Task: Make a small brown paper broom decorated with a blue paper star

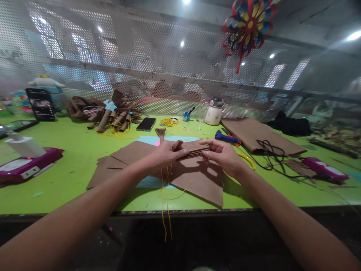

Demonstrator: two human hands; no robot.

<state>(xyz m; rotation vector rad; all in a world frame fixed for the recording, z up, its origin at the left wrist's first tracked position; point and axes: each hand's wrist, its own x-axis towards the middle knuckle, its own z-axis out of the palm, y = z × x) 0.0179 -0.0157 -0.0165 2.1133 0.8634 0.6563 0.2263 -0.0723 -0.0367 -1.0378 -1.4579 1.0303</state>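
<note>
Remotely, I monitor the left hand pinching the left end of the pleated brown paper; the right hand pinches its right end. Flat brown sheets lie beneath it.

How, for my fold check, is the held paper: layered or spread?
Layered: the held paper shows stacked edges; folded or separate, cannot tell.

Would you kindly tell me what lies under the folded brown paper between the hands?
Beneath the folded brown paper lie larger brown sheets, with light-blue paper showing past them on the green tabletop. Whatever these sheets cover cannot be seen.
</note>
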